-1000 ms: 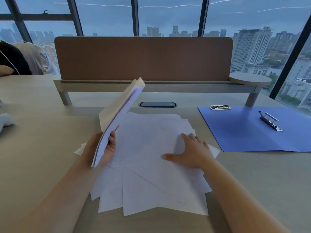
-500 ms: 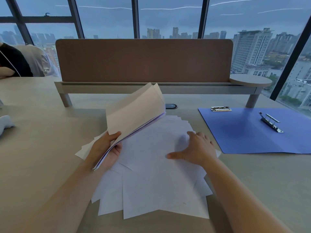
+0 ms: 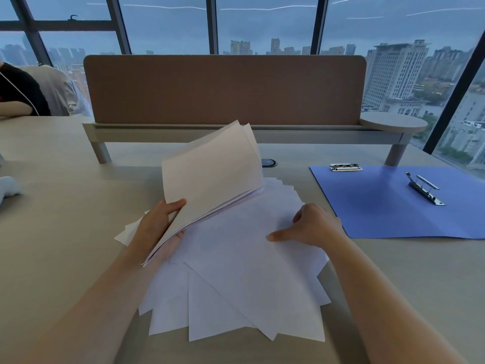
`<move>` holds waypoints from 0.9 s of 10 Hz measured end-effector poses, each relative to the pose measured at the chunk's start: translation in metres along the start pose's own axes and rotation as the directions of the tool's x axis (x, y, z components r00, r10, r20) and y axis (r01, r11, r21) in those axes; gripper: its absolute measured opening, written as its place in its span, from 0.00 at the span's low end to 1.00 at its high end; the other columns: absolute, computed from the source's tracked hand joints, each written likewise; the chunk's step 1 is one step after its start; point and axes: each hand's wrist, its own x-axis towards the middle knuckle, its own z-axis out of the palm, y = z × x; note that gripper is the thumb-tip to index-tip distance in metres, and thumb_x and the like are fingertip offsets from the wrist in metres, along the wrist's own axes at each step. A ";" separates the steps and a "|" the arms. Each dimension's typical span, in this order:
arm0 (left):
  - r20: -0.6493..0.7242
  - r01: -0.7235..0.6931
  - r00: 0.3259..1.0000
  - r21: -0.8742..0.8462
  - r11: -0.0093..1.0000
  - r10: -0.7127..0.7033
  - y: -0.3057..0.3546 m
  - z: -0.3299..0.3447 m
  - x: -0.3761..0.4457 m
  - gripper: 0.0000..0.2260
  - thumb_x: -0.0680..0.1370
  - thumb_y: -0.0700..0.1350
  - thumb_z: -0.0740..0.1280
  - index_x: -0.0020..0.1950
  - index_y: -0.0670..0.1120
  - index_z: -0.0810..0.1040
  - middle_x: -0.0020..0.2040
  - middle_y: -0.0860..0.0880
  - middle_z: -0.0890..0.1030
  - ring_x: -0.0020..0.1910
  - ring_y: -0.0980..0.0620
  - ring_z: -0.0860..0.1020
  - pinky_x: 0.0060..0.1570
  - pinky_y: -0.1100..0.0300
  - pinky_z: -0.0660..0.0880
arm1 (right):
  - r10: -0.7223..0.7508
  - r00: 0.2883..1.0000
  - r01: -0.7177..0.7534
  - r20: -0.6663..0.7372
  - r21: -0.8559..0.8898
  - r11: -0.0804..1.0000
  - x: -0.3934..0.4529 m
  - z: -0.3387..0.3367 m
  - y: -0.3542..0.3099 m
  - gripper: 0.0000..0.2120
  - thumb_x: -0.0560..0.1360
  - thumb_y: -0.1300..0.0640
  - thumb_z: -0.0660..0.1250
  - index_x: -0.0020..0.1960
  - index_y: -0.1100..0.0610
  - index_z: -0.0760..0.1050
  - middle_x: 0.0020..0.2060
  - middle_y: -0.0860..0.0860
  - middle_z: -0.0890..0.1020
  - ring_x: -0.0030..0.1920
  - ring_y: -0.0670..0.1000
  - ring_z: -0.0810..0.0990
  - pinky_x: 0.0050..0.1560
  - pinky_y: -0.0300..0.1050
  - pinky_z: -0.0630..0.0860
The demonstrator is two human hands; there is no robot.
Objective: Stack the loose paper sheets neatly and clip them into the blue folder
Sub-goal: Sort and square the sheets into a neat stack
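Observation:
Several white sheets (image 3: 236, 279) lie fanned out on the desk before me. My left hand (image 3: 157, 227) grips a gathered bundle of sheets (image 3: 210, 177) by its near corner, tilted up and leaning to the right over the fan. My right hand (image 3: 312, 227) rests on the loose sheets at their right side, fingers curled, thumb pointing left. The blue folder (image 3: 380, 206) lies open and flat at the right. On it sit a metal clip at the top edge (image 3: 345, 167) and a lever clip (image 3: 425, 189) further right.
A brown divider panel (image 3: 225, 90) on a grey rail crosses the back of the desk, with a round shelf (image 3: 393, 122) at its right end. A dark cable port (image 3: 269, 162) sits behind the papers. Another person's arm (image 3: 15, 109) is at the far left.
The bundle in my left hand has swung from nearly upright down toward the right, over the fanned sheets. My right hand has curled its fingers and lifted its palm off the sheets.

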 end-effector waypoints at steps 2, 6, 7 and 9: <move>0.023 -0.079 0.997 0.351 0.933 0.076 0.006 -0.003 0.002 0.06 0.80 0.43 0.64 0.56 0.48 0.76 0.43 0.52 0.84 0.47 0.50 0.79 0.53 0.50 0.76 | -0.020 0.999 0.021 0.025 -0.032 0.999 -0.004 0.001 -0.002 0.44 0.49 0.24 0.75 0.52 0.53 0.75 0.52 0.50 0.73 0.53 0.54 0.75 0.51 0.49 0.76; -0.060 -0.130 0.986 0.317 0.939 0.156 0.009 0.001 0.002 0.07 0.77 0.39 0.68 0.53 0.48 0.81 0.50 0.49 0.84 0.48 0.51 0.81 0.48 0.61 0.78 | -0.127 0.988 0.118 0.088 0.105 0.987 -0.008 -0.003 -0.004 0.22 0.66 0.44 0.77 0.33 0.54 0.66 0.31 0.48 0.70 0.33 0.50 0.69 0.32 0.44 0.62; -0.113 -0.159 0.967 0.431 0.888 0.228 0.011 -0.002 0.003 0.10 0.76 0.44 0.70 0.57 0.46 0.81 0.53 0.47 0.83 0.48 0.51 0.81 0.44 0.62 0.75 | -0.240 0.970 0.219 0.044 0.271 0.937 -0.013 -0.003 -0.008 0.18 0.75 0.60 0.67 0.30 0.56 0.64 0.27 0.49 0.66 0.29 0.50 0.64 0.31 0.44 0.60; -0.168 -0.211 0.937 0.428 0.879 0.307 0.005 0.003 -0.002 0.06 0.76 0.41 0.71 0.53 0.45 0.81 0.45 0.49 0.83 0.35 0.57 0.79 0.32 0.68 0.74 | -0.087 0.995 0.013 0.043 0.830 0.558 -0.022 0.005 -0.022 0.10 0.79 0.60 0.62 0.48 0.65 0.79 0.35 0.57 0.79 0.35 0.55 0.75 0.36 0.50 0.70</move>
